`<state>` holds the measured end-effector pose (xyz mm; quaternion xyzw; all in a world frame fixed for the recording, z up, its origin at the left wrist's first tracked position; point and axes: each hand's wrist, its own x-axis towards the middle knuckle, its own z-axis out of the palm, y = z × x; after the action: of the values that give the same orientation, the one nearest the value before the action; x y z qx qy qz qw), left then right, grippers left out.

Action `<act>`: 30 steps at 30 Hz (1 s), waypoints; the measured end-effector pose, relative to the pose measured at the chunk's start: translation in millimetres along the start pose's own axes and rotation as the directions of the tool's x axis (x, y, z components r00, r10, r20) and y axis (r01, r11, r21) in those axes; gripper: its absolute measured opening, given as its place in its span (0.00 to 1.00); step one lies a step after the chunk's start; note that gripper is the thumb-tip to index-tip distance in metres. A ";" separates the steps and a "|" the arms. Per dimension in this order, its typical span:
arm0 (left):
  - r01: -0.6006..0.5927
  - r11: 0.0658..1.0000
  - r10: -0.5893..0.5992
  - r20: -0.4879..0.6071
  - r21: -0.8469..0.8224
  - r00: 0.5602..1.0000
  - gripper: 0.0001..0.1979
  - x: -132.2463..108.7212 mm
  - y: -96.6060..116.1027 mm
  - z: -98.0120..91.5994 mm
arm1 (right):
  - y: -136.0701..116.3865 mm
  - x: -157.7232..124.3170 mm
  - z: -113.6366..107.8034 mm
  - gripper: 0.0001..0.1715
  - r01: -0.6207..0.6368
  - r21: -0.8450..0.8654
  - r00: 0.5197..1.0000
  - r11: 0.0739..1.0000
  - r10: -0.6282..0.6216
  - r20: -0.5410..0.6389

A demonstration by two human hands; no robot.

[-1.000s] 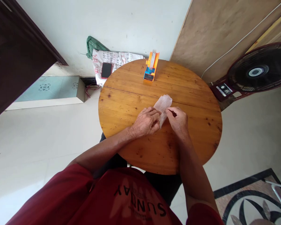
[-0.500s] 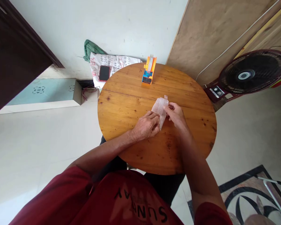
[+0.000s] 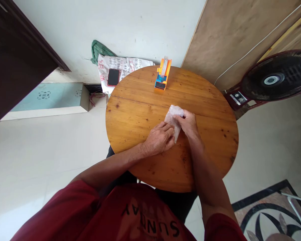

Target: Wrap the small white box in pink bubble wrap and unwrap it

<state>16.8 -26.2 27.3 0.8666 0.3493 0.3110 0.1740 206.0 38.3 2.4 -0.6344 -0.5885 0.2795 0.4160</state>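
Note:
A whitish, translucent wrap (image 3: 177,110), which looks like bubble wrap, lies bunched on the round wooden table between my hands. Its upper end is broad and its lower end tapers to a point. My left hand (image 3: 161,138) rests on its left side with curled fingers pressed on the lower part. At the upper right, my right hand (image 3: 189,124) pinches the wrap's edge between thumb and fingers. Whether anything is inside the wrap I cannot tell. Beyond it, near the far edge, stands an orange and blue tape dispenser (image 3: 163,75) with a roll of clear tape.
The round wooden table (image 3: 130,117) reaches to my body. Behind it, a phone (image 3: 113,77) lies on a printed white sack (image 3: 104,72) beside a green bag (image 3: 100,50). A fan (image 3: 271,79) stands to the right, and a pale blue box-like ledge (image 3: 52,97) runs along the left.
My right hand has closed over the upper right of the wrap, and the small clear tab that stuck up there no longer shows. The view has shifted slightly.

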 end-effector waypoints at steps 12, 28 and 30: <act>0.017 1.000 -0.017 -0.044 -0.009 0.999 0.07 -0.1 -3.5 5.9 | -34.0 -17.9 -11.6 0.15 -0.172 0.348 0.984 0.922 0.141 0.112; 0.104 0.993 -0.100 -0.069 0.058 0.993 0.08 -4.3 -3.3 5.0 | -77.4 -71.7 -19.1 0.08 0.080 -0.034 0.997 0.996 -0.079 0.027; 0.114 0.992 -0.107 -0.103 0.061 0.989 0.08 -5.5 -5.3 6.5 | -75.9 -75.9 -19.2 0.08 0.080 -0.037 0.996 0.996 -0.079 0.037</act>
<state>15.3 -26.9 17.4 0.8346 0.4152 0.3318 0.1446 171.7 -42.8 66.8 -0.6134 -0.6259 0.2625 0.4039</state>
